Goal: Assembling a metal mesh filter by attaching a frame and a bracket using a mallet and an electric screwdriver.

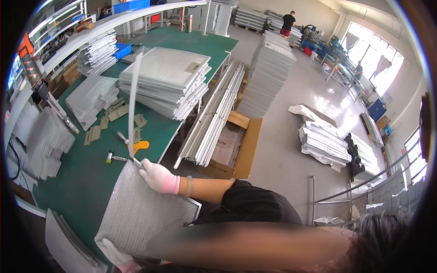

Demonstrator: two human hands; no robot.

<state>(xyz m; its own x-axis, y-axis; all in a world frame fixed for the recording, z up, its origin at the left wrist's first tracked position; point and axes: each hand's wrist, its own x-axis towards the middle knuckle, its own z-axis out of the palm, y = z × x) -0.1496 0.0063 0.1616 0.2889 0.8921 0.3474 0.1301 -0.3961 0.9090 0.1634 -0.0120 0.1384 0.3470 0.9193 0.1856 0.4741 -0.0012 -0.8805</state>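
Observation:
A grey metal mesh panel (136, 211) lies tilted over the near edge of the green table (77, 182). My right hand (157, 177), in a white glove with a pink cuff, is closed at the panel's upper corner on the lower end of a long thin metal strip (132, 104) that stands almost upright. My left hand (116, 257), also gloved, grips the panel's lower corner at the bottom of the picture. My forearm there is blurred.
On the table are a stack of framed filters (168, 77), mesh stacks (91, 98), small metal clips (114, 113) and a yellow-handled tool (141, 146). Long metal profiles (214, 113) lean beside a cardboard box (243, 145). Tall panel stacks (271, 68) stand on the floor; a person (287, 22) works far off.

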